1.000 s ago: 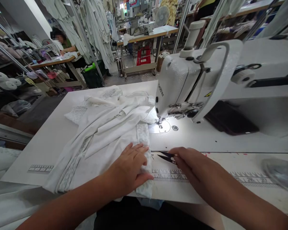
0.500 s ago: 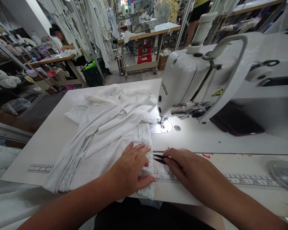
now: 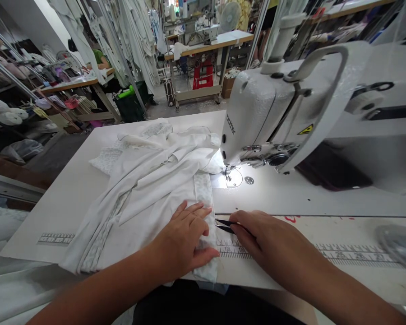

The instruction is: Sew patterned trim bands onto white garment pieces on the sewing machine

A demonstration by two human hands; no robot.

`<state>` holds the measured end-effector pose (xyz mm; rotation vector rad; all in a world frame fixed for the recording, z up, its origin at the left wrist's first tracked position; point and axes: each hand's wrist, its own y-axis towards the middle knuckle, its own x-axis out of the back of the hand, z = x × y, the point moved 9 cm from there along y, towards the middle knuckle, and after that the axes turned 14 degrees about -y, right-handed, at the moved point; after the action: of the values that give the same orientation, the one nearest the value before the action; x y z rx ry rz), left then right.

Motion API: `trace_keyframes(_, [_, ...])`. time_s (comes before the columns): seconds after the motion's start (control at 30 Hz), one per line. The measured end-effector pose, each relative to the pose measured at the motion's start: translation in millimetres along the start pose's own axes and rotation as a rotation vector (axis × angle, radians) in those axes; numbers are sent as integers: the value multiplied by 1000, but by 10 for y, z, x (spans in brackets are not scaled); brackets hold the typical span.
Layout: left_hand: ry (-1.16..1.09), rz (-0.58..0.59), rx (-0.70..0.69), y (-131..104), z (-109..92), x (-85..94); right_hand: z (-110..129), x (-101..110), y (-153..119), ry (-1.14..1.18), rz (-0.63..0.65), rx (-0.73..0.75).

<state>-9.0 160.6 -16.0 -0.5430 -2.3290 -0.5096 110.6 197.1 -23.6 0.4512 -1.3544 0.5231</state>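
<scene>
A white garment (image 3: 155, 194) with pale patterned trim lies spread on the sewing table. My left hand (image 3: 186, 237) rests flat on it with fingers spread, pressing near the patterned band (image 3: 203, 189) along its right edge. In my right hand (image 3: 262, 241) is a pair of black pointed tweezers (image 3: 226, 225), held between thumb and fingers. Their two tips are apart and sit right beside the band's edge; whether they touch the cloth I cannot tell. Farther up, the cloth reaches the lit needle area (image 3: 228, 174) of the white sewing machine (image 3: 257, 113).
A printed ruler strip (image 3: 352, 255) runs along the table's front, partly under my right arm. At right stands a blurred clear round object (image 3: 395, 246). Behind are another sewing table (image 3: 219, 41), hanging white cloth (image 3: 138, 40) and a co-worker (image 3: 101, 58), partly hidden by cloth.
Both hands, the tweezers and the garment keep practically the same places. The view has shifted slightly, and the co-worker in the back is now more hidden by hanging cloth.
</scene>
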Motion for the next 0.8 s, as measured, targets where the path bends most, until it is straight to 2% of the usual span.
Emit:
trace_keyframes(0.27, [-3, -2, 3, -3, 8, -5, -6, -32, -9, 61, 52, -33])
trace_keyframes(0.6, [-52, 10, 17, 13, 20, -4, -68, -83, -32, 386, 139, -132])
trace_keyframes(0.8, [-107, 22, 66, 13, 56, -3, -71, -102, -27, 311, 107, -135])
